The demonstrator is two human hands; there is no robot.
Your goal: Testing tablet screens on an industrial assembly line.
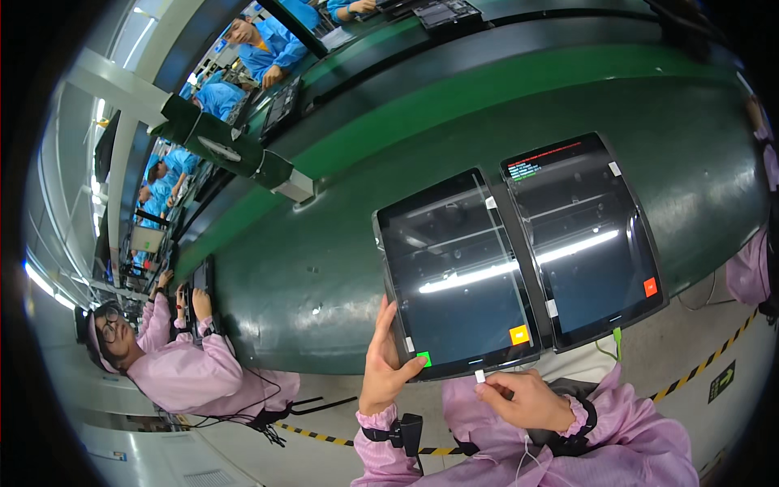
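Note:
A black tablet (454, 284) lies in front of me, its lower edge at the table's near side. My left hand (383, 369) grips its lower left corner, fingers along the side and thumb on the glass by a green square (423, 359). An orange square (518, 335) shows at the screen's lower right. Between thumb and fingers, my right hand (523, 398) pinches a white cable plug (479, 377) at the tablet's lower edge. Whether the plug is fully seated, I cannot tell. Beside it lies a second black tablet (580, 235) with a red square and a green cable (617, 344) at its lower edge.
The green table (300, 284) curves around both tablets. A dark green wrapped post (227, 150) rises at the left. A co-worker in pink (195, 373) handles a device at far left. People in blue (280, 49) work across the line. Striped tape (706, 357) marks the floor.

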